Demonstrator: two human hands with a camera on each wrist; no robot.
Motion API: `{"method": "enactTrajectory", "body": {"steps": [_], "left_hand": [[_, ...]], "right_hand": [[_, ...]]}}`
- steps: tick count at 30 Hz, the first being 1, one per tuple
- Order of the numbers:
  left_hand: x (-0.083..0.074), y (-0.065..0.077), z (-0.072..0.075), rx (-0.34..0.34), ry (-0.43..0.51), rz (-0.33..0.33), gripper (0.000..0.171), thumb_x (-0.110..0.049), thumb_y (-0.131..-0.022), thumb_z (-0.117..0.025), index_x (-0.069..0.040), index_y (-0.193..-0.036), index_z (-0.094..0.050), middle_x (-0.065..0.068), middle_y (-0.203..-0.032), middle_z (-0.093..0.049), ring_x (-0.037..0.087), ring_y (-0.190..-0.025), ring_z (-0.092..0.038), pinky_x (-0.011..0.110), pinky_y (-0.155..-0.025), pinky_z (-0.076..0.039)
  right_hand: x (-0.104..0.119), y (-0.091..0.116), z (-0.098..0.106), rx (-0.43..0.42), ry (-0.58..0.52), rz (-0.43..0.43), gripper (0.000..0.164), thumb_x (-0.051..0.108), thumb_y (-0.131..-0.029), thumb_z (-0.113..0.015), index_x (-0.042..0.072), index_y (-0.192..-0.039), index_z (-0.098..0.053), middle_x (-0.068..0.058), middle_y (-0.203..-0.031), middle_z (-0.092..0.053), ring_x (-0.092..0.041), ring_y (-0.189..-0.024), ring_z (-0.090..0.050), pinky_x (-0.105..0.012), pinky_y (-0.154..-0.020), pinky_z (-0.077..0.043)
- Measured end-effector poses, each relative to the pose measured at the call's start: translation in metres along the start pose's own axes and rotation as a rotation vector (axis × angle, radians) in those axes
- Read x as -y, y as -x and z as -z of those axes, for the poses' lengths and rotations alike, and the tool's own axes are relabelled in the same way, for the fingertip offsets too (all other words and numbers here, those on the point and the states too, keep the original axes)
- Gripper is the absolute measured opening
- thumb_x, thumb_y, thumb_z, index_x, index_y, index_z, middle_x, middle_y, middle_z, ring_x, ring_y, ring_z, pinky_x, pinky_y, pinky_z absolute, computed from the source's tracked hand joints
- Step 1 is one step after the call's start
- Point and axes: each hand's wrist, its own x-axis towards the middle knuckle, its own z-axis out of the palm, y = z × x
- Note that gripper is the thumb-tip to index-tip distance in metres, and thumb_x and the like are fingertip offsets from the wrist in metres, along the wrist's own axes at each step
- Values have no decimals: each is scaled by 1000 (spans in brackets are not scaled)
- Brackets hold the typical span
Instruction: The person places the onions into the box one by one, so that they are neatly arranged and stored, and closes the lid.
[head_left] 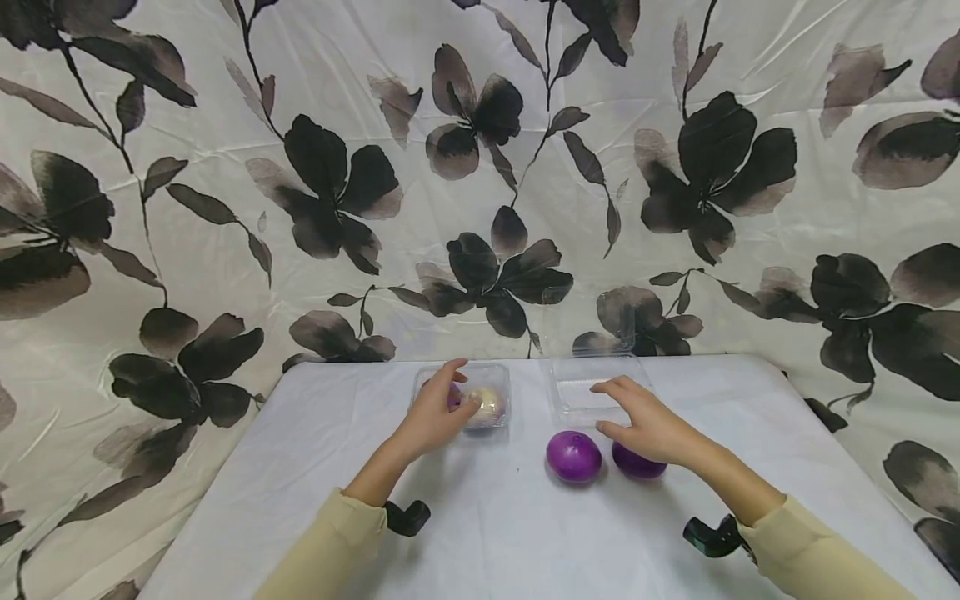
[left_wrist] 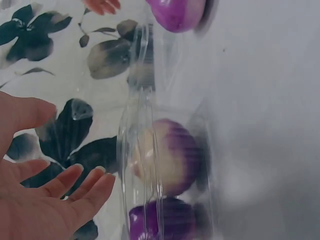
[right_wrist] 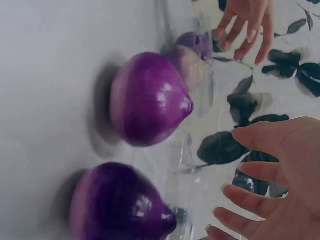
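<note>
My left hand (head_left: 433, 417), fingers spread and holding nothing, hovers over a lidded clear plastic box (head_left: 504, 379). Inside that box lie a cream-and-purple onion (left_wrist: 175, 157) and a darker purple onion (left_wrist: 177, 220), seen through the plastic in the left wrist view. Over on the right, my right hand (head_left: 652, 425) hangs in the air with parted fingers and nothing in its grasp. Beneath and beside it, two glossy purple onions, one (head_left: 573, 457) fully visible and one (head_left: 636, 463) partly hidden by the hand, rest on the table. Behind them stands a second clear plastic box (head_left: 558, 404), its lid raised.
A white cloth covers the table (head_left: 495, 525). Its far edge meets a hanging curtain (head_left: 570, 200) printed with dark flowers. Both boxes stand close to that edge, side by side with a gap between them. A black wrist camera (head_left: 408, 518) sits below each hand.
</note>
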Motion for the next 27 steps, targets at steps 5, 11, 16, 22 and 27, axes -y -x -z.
{"method": "enactTrajectory", "body": {"steps": [5,11,16,22,27], "left_hand": [[-6,-14,-13,31,111,73,66,-19,-97,-70,-8,-153,-38,22,-139,-54,34,-117,-64,49,-98,-60],[-12,-28,-29,81,196,159,64,-20,-98,-69,-7,-153,-39,18,-137,-56,34,-119,-62,47,-98,-60],[-18,-33,-41,109,184,173,61,-22,-99,-68,-8,-152,-41,17,-138,-56,32,-119,-62,43,-96,-61],[-30,-41,-50,134,131,184,60,-26,-100,-67,-10,-152,-41,15,-140,-57,31,-122,-60,45,-98,-59],[-36,-51,-54,129,127,210,59,-29,-100,-66,-10,-151,-44,13,-139,-58,31,-125,-59,48,-104,-55]], "right_hand": [[-14,12,11,-16,-21,-19,52,18,-94,-72,-1,-139,-55,-21,-135,-56,-45,-126,-54,-67,-105,-49],[-33,30,18,-16,-52,-78,60,27,-95,-74,-2,-143,-51,-24,-138,-54,-48,-127,-52,-70,-103,-48],[-45,42,15,-16,-93,-133,70,37,-93,-76,-3,-144,-48,-27,-138,-53,-49,-124,-52,-65,-97,-54],[-52,50,10,-33,-119,-158,75,37,-90,-79,-4,-144,-48,-27,-138,-53,-47,-119,-55,-59,-91,-58],[-53,51,8,-29,-128,-175,76,39,-89,-80,-3,-144,-48,-26,-137,-54,-43,-115,-58,-53,-87,-60]]}}
